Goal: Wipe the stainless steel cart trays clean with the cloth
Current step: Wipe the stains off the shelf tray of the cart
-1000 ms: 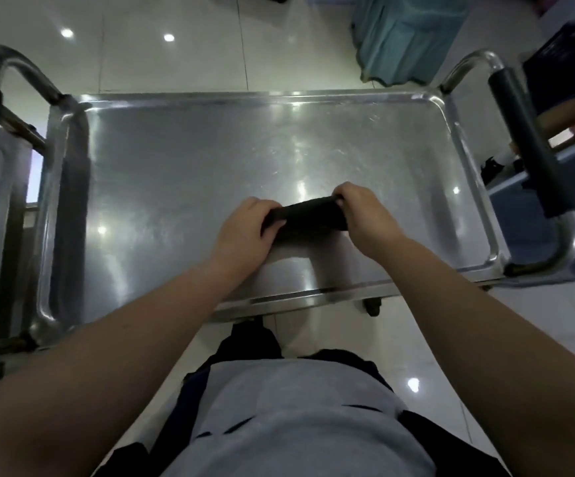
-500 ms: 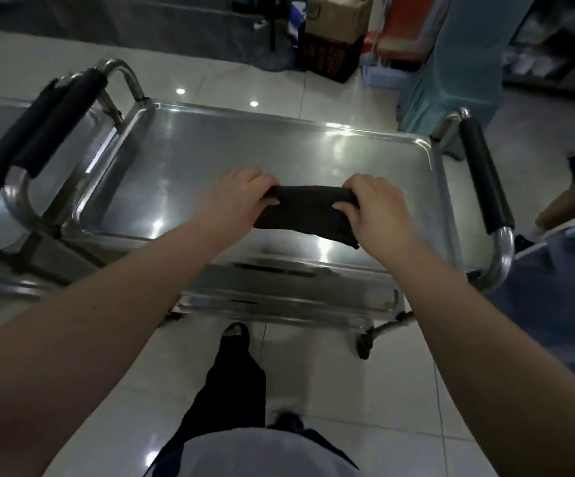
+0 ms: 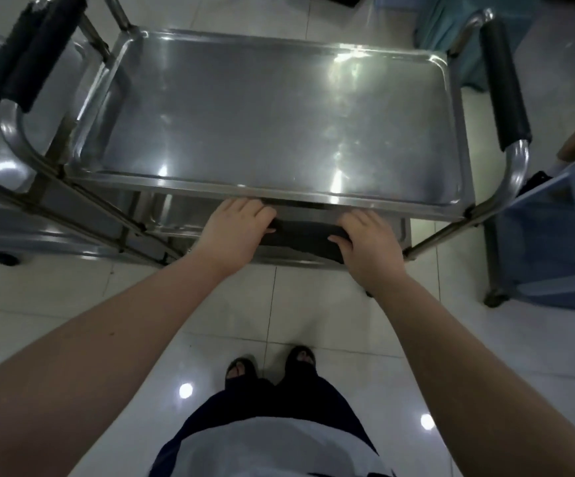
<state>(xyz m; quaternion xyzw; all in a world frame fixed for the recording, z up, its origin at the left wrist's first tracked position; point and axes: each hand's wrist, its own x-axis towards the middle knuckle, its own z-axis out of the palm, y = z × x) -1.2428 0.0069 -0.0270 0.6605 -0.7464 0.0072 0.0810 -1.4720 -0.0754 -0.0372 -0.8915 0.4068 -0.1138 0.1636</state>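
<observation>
A stainless steel cart stands in front of me, its top tray [image 3: 279, 108] bare and shiny. Below the tray's near rim a lower tray [image 3: 183, 215] shows partly. A black cloth [image 3: 305, 235] is stretched between my hands just below and in front of the top tray's near edge. My left hand [image 3: 234, 232] grips the cloth's left end and my right hand [image 3: 368, 249] grips its right end. Whether the cloth touches the lower tray I cannot tell.
A second steel cart [image 3: 10, 160] with black-padded handles stands close on the left. The cart's right handle [image 3: 503, 84] has a black grip. A blue bin [image 3: 554, 242] is at the right, a teal container [image 3: 451, 39] behind. My feet [image 3: 272, 366] stand on white tiles.
Both hands have brought the cloth off the top tray, toward me and down below its near edge. My view has tilted downward, showing the floor and my feet.
</observation>
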